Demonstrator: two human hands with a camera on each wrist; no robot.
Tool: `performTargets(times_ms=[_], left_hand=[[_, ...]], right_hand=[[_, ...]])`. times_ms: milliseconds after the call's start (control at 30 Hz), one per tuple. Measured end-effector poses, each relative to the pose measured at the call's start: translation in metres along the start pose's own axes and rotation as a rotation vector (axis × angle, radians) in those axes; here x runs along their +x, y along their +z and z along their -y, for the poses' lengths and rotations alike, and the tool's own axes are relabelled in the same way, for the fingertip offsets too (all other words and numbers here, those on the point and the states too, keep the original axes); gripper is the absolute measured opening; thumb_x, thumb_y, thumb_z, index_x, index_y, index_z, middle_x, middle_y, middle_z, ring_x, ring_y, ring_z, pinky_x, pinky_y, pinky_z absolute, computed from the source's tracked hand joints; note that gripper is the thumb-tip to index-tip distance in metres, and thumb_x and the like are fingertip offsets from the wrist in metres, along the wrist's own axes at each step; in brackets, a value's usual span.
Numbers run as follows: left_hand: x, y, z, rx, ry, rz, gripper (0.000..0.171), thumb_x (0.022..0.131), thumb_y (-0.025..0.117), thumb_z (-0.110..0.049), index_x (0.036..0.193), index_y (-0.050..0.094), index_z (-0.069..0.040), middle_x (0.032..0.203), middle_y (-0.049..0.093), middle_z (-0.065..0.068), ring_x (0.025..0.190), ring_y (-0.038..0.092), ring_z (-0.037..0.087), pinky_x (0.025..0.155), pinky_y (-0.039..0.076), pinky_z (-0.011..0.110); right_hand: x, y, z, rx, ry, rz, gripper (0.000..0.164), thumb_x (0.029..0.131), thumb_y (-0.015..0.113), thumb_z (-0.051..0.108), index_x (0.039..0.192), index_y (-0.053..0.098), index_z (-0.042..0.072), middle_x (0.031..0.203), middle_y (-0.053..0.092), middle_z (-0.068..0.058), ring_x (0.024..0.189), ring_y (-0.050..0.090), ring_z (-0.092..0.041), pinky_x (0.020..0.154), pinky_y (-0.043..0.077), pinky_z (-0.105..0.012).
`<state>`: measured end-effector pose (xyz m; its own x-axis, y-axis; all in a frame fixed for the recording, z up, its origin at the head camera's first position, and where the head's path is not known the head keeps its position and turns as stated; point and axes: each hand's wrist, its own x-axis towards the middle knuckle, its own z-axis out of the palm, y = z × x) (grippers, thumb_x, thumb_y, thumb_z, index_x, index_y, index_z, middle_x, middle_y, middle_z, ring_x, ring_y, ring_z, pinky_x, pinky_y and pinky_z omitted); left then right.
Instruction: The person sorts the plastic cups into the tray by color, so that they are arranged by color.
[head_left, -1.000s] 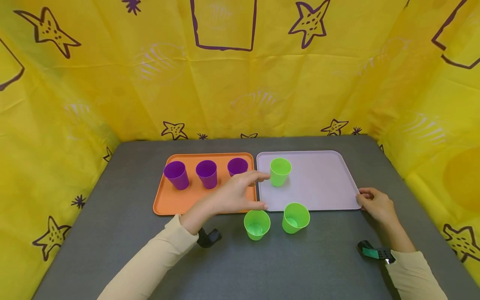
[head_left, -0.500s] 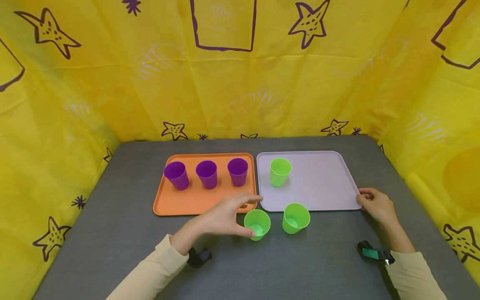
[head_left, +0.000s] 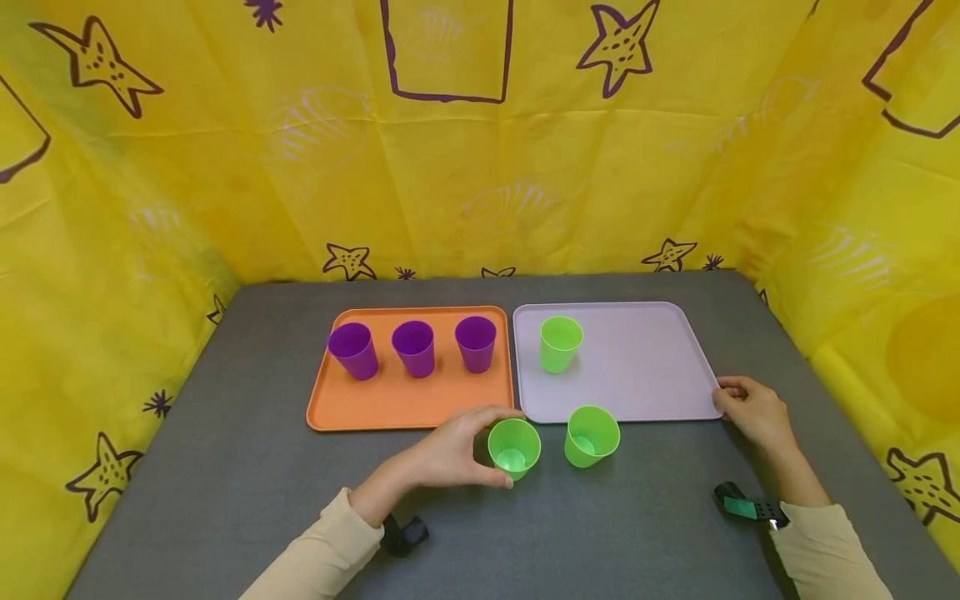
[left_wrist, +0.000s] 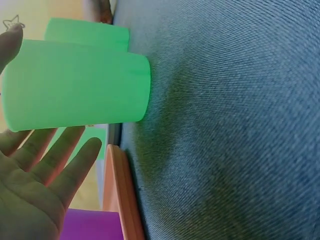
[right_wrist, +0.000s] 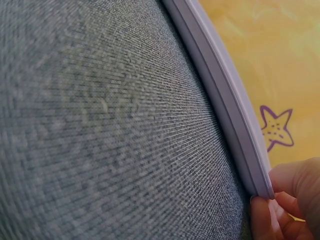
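Note:
My left hand (head_left: 457, 450) reaches around the near green cup (head_left: 513, 450), which stands upright on the table, its thumb on the near side and its fingers on the far side. In the left wrist view the fingers (left_wrist: 62, 155) are nearly straight beside this cup (left_wrist: 75, 85), and a grip on it does not show. A second green cup (head_left: 592, 437) stands just to the right. At the lilac tray (head_left: 637, 367), my right hand (head_left: 756, 412) pinches the near right corner; thumb and fingers meet its rim (right_wrist: 235, 115) in the right wrist view.
One more green cup (head_left: 560, 344) stands at the left of the lilac tray. Beside that tray lies an orange tray (head_left: 367, 408) with three purple cups (head_left: 353, 351) in a row. Yellow patterned cloth (head_left: 450, 183) rises behind the grey table (head_left: 225, 467).
My left hand has come back from over the trays, down toward the near green cup, and now surrounds it. The right hand has stayed at the lilac tray's corner. The cups have not moved.

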<state>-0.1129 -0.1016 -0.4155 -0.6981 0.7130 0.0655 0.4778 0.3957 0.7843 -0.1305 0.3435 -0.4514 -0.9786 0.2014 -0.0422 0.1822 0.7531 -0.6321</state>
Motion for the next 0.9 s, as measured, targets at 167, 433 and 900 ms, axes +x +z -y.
performTargets(times_ms=[167,433,900], left_hand=[[0.0,0.002,0.001,0.0,-0.016,-0.009,0.074,0.069,0.08,-0.037,0.132,0.047,-0.019,0.117,0.056,-0.011,0.109,0.052,0.009,0.092,0.046,0.027],[0.001,0.003,0.001,0.006,-0.002,-0.018,0.071,0.069,0.079,-0.037,0.131,0.048,-0.021,0.115,0.056,-0.012,0.107,0.052,0.007,0.091,0.047,0.027],[0.025,-0.024,-0.028,0.017,0.07,-0.086,0.069,0.07,0.08,-0.03,0.13,0.048,-0.017,0.115,0.058,-0.009,0.105,0.054,0.006,0.088,0.05,0.022]], right_hand=[[0.0,0.0,0.0,0.005,-0.002,-0.006,0.04,0.087,0.052,0.025,0.112,0.058,-0.006,0.085,0.062,-0.011,0.056,0.054,-0.002,0.05,0.047,-0.018],[0.0,0.001,0.0,-0.002,0.001,-0.016,0.039,0.087,0.052,0.025,0.112,0.058,-0.005,0.086,0.063,-0.011,0.056,0.054,-0.001,0.05,0.047,-0.018],[0.0,0.002,0.001,0.009,0.01,-0.016,0.039,0.087,0.052,0.024,0.112,0.058,-0.005,0.087,0.063,-0.012,0.056,0.054,0.0,0.05,0.047,-0.017]])
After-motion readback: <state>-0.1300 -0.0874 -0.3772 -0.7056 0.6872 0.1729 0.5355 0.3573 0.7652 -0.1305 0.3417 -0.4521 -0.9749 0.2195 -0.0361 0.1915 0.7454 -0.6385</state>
